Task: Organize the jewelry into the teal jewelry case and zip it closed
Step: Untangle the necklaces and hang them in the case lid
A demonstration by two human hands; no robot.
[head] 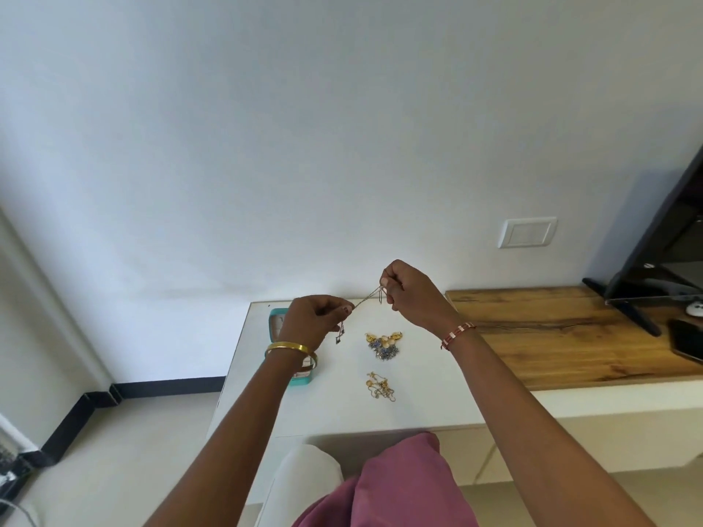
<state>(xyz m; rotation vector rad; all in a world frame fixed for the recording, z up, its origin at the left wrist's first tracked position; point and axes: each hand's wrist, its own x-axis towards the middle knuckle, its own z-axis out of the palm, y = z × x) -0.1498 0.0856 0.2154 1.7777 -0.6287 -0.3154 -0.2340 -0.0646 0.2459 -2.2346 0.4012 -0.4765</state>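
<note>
Up above the white counter (pixel 418 374), both hands are holding a thin chain necklace (pixel 367 297) stretched between them. The left hand (pixel 312 323) is pinching one end between thumb and fingers (pixel 344 309), with a small dark pendant dangling below it, while the right hand (pixel 412 289) is pinching the other end, its fingers curled in tight. A gold bangle (pixel 286 348) is sitting on the left wrist and a red and white bracelet (pixel 458 333) on the right. The teal jewelry case (pixel 300 376) is lying at the counter's left edge, mostly hidden behind the left hand and forearm, so its inside is hard to read. Near the middle of the counter a gold and blue beaded piece (pixel 383 346) is lying, and a tangle of gold chains (pixel 381 386) is resting nearer the person, apart from it. To the right a wooden surface (pixel 551 336) is adjoining the counter, carrying a dark screen on a stand (pixel 662 237) and a black phone (pixel 686 338). A white wall plate (pixel 527 232) is showing behind.
</note>
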